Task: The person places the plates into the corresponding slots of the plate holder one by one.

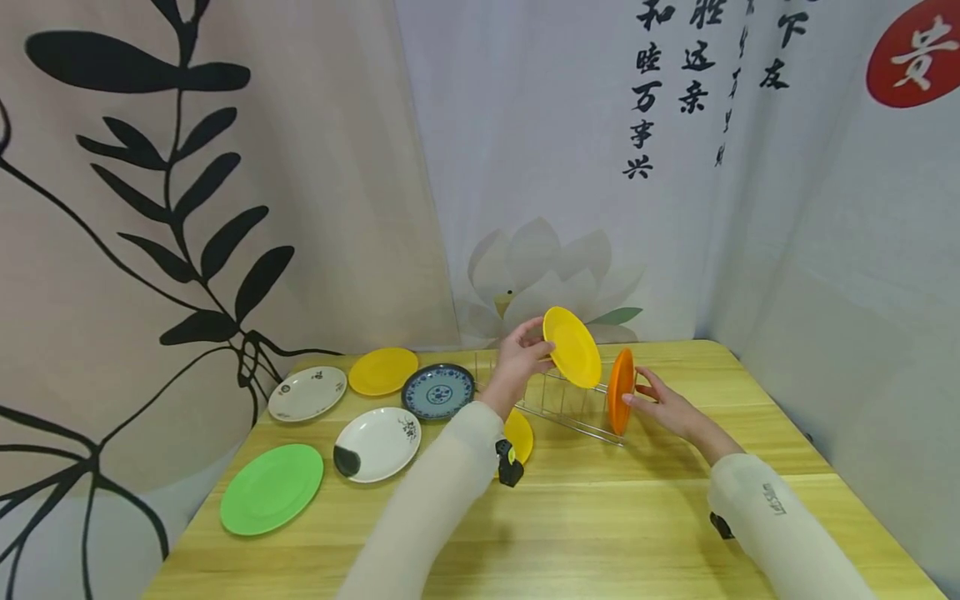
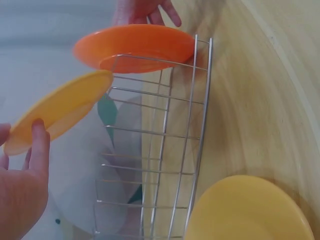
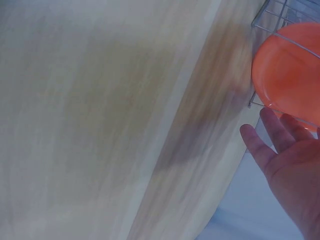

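Observation:
My left hand [image 1: 519, 360] pinches a small yellow plate [image 1: 572, 348] at its left edge, thumb on the face and fingers behind. That plate is tilted above the wire dish rack [image 2: 204, 110]. An orange plate [image 1: 620, 392] stands on edge in the rack's right end. Beside it, on the outer side, is my right hand [image 1: 672, 408], fingers extended and spread, fingertips close to the plate and the end wires. In the right wrist view, the orange plate [image 3: 290, 72] shows its broad face behind the wires. Several rack slots left of it hold no plate.
Left on the wooden table [image 1: 585, 533] lie a green plate [image 1: 272, 489], two white patterned plates [image 1: 307, 393], a blue patterned plate [image 1: 438, 391] and a yellow plate [image 1: 383, 371]. Another yellow plate [image 2: 250, 215] lies before the rack, partly behind my left sleeve. Printed curtains [image 1: 525, 167] hang behind.

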Action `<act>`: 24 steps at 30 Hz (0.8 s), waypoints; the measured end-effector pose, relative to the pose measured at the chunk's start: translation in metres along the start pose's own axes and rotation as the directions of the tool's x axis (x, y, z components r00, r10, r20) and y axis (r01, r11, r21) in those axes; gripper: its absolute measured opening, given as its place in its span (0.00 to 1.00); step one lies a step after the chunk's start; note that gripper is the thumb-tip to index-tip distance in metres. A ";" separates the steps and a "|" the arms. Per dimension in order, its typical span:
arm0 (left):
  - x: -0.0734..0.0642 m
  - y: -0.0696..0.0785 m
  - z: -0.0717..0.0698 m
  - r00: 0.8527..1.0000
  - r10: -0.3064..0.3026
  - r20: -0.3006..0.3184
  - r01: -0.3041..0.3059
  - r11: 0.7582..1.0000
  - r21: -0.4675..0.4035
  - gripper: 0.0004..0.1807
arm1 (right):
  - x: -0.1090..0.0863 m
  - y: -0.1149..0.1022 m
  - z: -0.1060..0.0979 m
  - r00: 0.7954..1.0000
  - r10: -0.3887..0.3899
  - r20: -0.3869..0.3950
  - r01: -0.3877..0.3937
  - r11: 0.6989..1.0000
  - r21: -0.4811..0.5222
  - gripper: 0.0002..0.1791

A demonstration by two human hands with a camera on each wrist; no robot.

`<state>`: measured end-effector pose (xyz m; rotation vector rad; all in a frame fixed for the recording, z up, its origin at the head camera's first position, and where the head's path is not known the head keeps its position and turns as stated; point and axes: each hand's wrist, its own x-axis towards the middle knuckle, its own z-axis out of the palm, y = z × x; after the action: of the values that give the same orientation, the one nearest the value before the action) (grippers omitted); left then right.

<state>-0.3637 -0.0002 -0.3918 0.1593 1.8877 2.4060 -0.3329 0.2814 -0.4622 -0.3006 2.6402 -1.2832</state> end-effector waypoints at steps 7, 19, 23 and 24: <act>0.005 -0.011 0.010 0.999 0.016 0.031 -0.017 0.999 0.041 0.24 | -0.001 0.000 0.001 1.000 -0.015 -0.010 0.015 1.000 0.007 0.46; 0.000 -0.024 0.026 0.999 0.022 0.039 -0.026 0.995 0.097 0.22 | -0.001 0.001 0.001 1.000 -0.020 -0.014 0.021 1.000 0.005 0.46; -0.002 -0.025 0.027 0.999 0.009 0.041 -0.012 0.997 0.077 0.24 | -0.002 0.001 0.001 1.000 -0.012 -0.015 0.013 1.000 0.006 0.47; -0.002 -0.026 0.026 0.999 0.007 0.040 -0.010 0.997 0.071 0.24 | -0.002 0.001 0.001 1.000 -0.014 -0.017 0.014 1.000 0.005 0.47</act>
<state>-0.3584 0.0312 -0.4105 0.2189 1.9602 2.3239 -0.3312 0.2814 -0.4632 -0.3088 2.6531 -1.3026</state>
